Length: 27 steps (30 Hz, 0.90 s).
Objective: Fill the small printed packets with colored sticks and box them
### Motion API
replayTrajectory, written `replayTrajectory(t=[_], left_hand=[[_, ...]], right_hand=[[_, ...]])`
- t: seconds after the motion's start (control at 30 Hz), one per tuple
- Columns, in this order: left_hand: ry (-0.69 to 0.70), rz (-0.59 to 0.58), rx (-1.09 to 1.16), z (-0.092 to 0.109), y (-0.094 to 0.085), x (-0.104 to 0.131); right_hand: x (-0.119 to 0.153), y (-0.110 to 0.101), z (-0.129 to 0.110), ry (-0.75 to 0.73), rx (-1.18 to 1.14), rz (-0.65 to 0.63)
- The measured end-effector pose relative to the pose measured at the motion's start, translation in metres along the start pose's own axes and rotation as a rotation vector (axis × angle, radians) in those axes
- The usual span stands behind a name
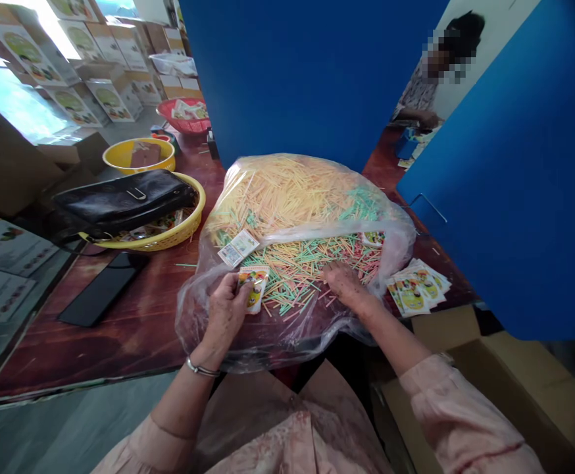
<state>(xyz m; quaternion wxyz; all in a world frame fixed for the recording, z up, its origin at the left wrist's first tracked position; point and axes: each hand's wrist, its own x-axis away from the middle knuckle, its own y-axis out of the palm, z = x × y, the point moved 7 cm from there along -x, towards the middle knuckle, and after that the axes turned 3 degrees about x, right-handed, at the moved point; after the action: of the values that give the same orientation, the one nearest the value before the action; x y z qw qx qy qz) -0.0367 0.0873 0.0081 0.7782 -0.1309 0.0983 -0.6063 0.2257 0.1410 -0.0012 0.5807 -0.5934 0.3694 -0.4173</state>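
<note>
A large clear plastic bag [317, 336] lies open on the table, full of thin yellow, green and pink sticks [287, 191]. My left hand [227, 306] is closed on a small printed packet [256, 289] at the bag's near left edge. Among the sticks, my right hand [344, 283] has its fingers bent down; what they hold, if anything, is too small to name. Two white printed cards or packets [239, 248] lie on the bag left of the sticks. Another packet [372, 238] shows at the right inside the bag. Several printed packets [418, 288] are fanned beside the bag.
On the left are a black phone [102, 289], a yellow basket [181, 230] with a black handbag [129, 197], a yellow bowl [139, 158] and a red basket [189, 125]. Blue panels [297, 79] stand behind and right. Another person [423, 85] works beyond. Cartons [509, 395] sit lower right.
</note>
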Motion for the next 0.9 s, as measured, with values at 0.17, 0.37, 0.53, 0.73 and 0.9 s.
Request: replayTrajectory(t=[0.17, 0.37, 0.53, 0.73, 0.9], left_hand=[[0.125, -0.089, -0.124, 0.015, 0.017, 0.009], [0.159, -0.181, -0.112, 0.025, 0.047, 0.017], [0.15, -0.228, -0.099, 0.025, 0.069, 0.02], [0.469, -0.293, -0.26, 0.04, 0.085, 0.03], [0.469, -0.355, -0.291, 0.039, 0.093, 0.031]], right_hand=[[0.004, -0.001, 0.022, 0.112, -0.251, 0.081], [0.015, -0.001, 0.034, 0.169, -1.173, 0.299], [0.015, 0.016, 0.035, 0.301, -1.508, 0.429], [0.021, 0.009, 0.034, 0.358, -1.337, 0.393], [0.018, -0.015, 0.043, 0.308, -0.799, 0.378]])
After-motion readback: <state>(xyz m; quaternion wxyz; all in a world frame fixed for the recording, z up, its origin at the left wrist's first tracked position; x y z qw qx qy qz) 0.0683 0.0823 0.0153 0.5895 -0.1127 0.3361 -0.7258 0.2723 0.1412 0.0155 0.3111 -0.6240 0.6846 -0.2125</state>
